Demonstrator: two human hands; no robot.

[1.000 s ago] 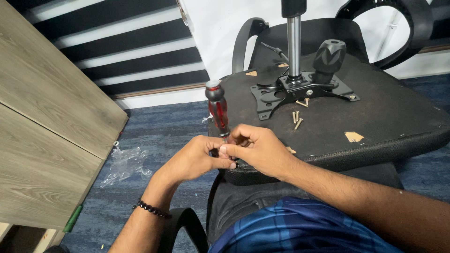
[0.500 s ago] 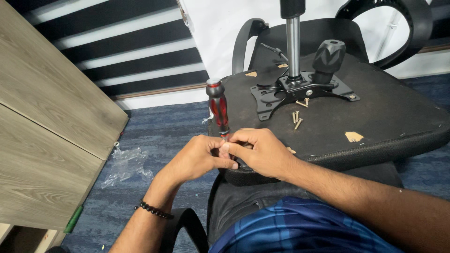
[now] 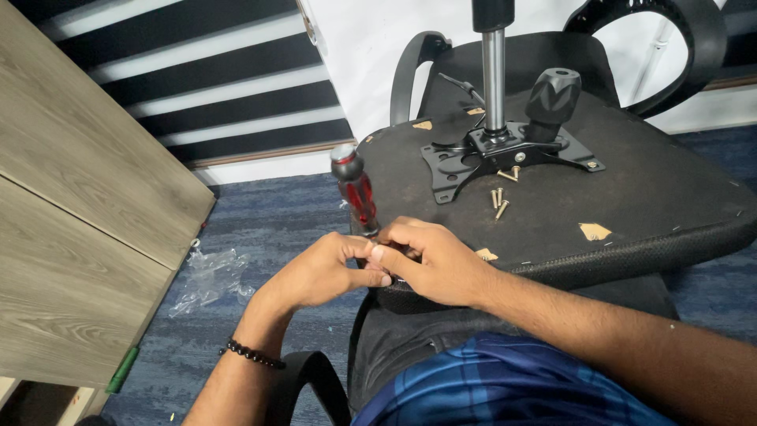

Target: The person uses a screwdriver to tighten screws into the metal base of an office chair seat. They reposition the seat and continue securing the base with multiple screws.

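Left hand [image 3: 319, 272] and right hand [image 3: 430, 260] pressed together at the near edge of an upturned chair seat [image 3: 654, 197], fingertips meeting. Both curled in a pinch around something small between them, hidden by the fingers; what it is cannot be told. Right fingers folded over the base of a screwdriver [image 3: 356, 192], touching or gripping its shaft just below the handle; which of the two is unclear. Red-and-black handle standing nearly upright just above the hands, tilted slightly left. Black bead bracelet [image 3: 252, 354] on the left wrist.

Beyond the right hand, up and to the right, a few loose screws [image 3: 499, 201] lying on the seat's black underside, close to a black metal plate [image 3: 505, 154]. Rising from the plate, a chrome column [image 3: 494, 79], and just right of it a black knob [image 3: 552, 95]. Scattered tan patches [image 3: 593, 231] on the seat, one just beside the right hand.

Farther off, past the seat, curved black armrests [image 3: 410, 67] and a white wall. Left of the left hand, a wooden panel [image 3: 71, 229], with crumpled clear plastic [image 3: 209, 272] on blue carpet [image 3: 276, 221] between panel and hand. Below the hands, dark trousers and a blue checked shirt [image 3: 505, 386]; another black armrest [image 3: 311, 379] near the left forearm.
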